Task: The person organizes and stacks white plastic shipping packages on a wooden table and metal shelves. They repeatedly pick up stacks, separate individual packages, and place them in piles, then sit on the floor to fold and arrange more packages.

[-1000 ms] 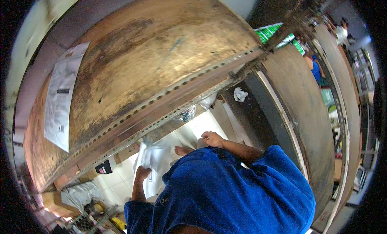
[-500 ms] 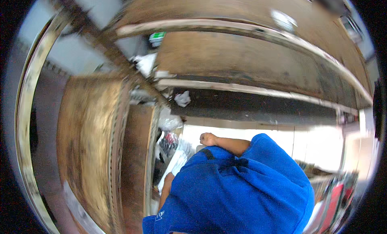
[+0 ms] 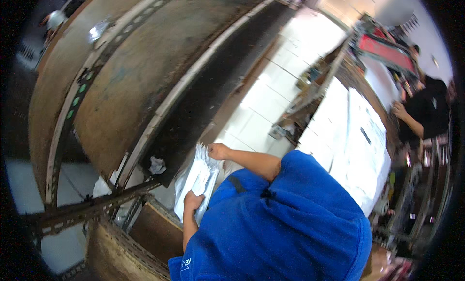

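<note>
View swung since half a second ago: the worn wooden shelf boards then ran across the top of the picture, now they run diagonally from lower left to upper right, and a work table with white sheets has come into sight at right. Both hands remain on the same white bundle as before, in front of the blue-clad chest.

Bundle of white packets (image 3: 197,180): flat stack in clear wrapping, held low centre, just near the edge of the shelving. Long axis runs from near-left to far-right, far end pointing up toward the dark gap under the shelf board (image 3: 126,92).

Left hand (image 3: 193,202): closed round the near end of the bundle, fingers wrapped over its edge, thumb side on top. Right hand (image 3: 219,151): at the far end, fingers curled down onto the top corner, pinching it; how tight, cannot tell.

Metal shelf frame (image 3: 92,208), perforated angle bar, crosses lower left. Crumpled white scrap (image 3: 156,165) lies in the dark gap, left of the bundle, apart from it. No open container visible near the hands; contents of the packets not readable.

Far right: work table (image 3: 356,136) covered in white sheets; another person in a dark top (image 3: 426,111) stands at its far end, hand (image 3: 400,109) at the table edge. White tiled floor (image 3: 271,102) between shelving and table
</note>
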Demonstrator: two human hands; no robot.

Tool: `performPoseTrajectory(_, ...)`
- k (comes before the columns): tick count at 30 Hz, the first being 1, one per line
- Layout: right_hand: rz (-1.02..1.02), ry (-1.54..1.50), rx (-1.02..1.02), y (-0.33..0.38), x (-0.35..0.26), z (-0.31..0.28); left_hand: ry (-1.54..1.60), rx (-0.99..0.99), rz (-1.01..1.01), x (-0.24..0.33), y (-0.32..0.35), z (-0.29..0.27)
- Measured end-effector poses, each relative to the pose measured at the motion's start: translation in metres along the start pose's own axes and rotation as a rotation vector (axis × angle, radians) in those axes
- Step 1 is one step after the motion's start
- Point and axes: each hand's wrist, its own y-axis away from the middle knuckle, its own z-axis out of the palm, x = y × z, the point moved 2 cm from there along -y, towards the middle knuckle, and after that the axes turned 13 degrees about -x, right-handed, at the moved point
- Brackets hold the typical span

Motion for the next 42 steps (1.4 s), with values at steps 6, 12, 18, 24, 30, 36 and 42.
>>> performPoseTrajectory(6, 0.207, -0.207, 0.347, 0.084, 0.039, 0.061, -0.294, -0.199, 0.192, 0.029, -0.022, -0.007)
performPoseTrajectory(12, 0.405, -0.497, 0.371, 0.185, 0.015, 0.049, -0.426, -0.297, 0.261, 0.063, -0.023, 0.005)
performPoseTrajectory(18, 0.468, -0.425, 0.401, 0.186, 0.113, 0.110, -0.286, -0.443, 0.304, 0.060, -0.045, 0.041)
performPoseTrajectory(24, 0.337, -0.554, 0.399, 0.197, 0.124, 0.102, -0.291, -0.365, 0.220, 0.097, -0.009, 0.040)
performPoseTrajectory(30, 0.347, -1.146, 0.306, 0.183, 0.128, 0.075, -0.293, -0.230, 0.125, 0.132, 0.019, 0.001)
performPoseTrajectory(36, 0.414, -1.425, 0.337, 0.183, 0.155, 0.079, -0.348, -0.201, 0.228, 0.153, 0.029, -0.027)
performPoseTrajectory(42, 0.567, -1.853, 0.240, 0.184, 0.165, 0.071, -0.638, -0.182, 0.484, 0.187, 0.053, -0.060)
